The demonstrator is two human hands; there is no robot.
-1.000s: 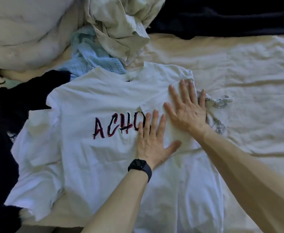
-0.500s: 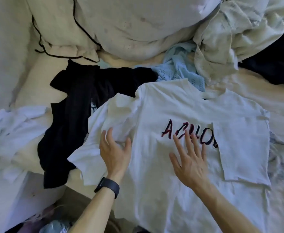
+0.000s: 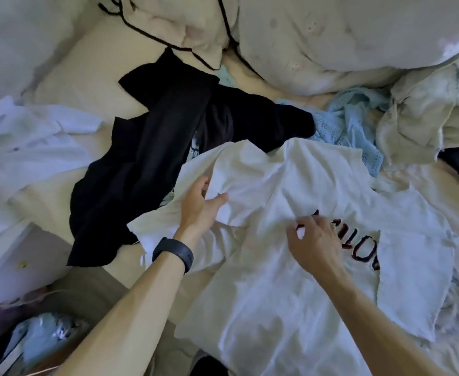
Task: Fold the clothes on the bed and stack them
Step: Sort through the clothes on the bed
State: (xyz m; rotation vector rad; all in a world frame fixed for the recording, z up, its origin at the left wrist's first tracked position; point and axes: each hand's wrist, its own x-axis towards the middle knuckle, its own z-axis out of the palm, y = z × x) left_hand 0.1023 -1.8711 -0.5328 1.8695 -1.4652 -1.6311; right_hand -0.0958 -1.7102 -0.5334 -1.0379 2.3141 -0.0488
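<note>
While the white T-shirt [image 3: 291, 294] lies spread, chest side up, across the bed [image 3: 87, 85], the left hand [image 3: 198, 207], which wears a dark wristband [image 3: 172, 253], grips the shirt's near sleeve [image 3: 239, 180]. Its thumb lies on top of the cloth and its fingers [image 3: 204, 183] curl in under the lifted edge, so the sleeve rises in a loose fold just beyond them. The right hand [image 3: 318, 245] rests on the shirt's chest with its fingers [image 3: 312, 221] bent down onto the fabric at the start of the red-and-black lettering [image 3: 364, 251], which runs on past their far side; whether they pinch the cloth or only press it cannot be told. A black garment [image 3: 147, 169] lies crumpled just outside the left fingers, partly under the raised sleeve. A pale blue knit [image 3: 350, 128] sits well beyond the right fingers, touching the shirt's collar end, with a large pillow [image 3: 331, 36] behind it.
</note>
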